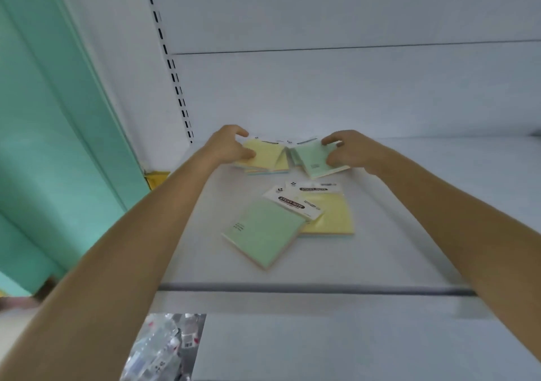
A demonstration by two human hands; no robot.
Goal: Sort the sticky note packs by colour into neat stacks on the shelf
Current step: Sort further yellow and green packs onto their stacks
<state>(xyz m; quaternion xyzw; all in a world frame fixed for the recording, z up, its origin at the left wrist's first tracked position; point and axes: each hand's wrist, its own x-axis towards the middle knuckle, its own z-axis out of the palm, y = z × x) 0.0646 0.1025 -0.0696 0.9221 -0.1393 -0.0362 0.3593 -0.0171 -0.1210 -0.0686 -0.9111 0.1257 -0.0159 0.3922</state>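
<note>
Shop, stationery section by look. White metal display shelf [380, 263] with grey label rail [292, 288] along front edge. Black-slotted white upright strip [172, 67] beside white back panel [351, 87]. Wrapped pastel sticky note packs [265, 234] carry printed "STICKY NOTE" header cards. Clear bagged goods [167, 348] on level below. Teal pillar [58, 117] at left.

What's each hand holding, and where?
Left hand grips the far yellow sticky note pack by its left edge; right hand, the far green pack by its right edge.
</note>
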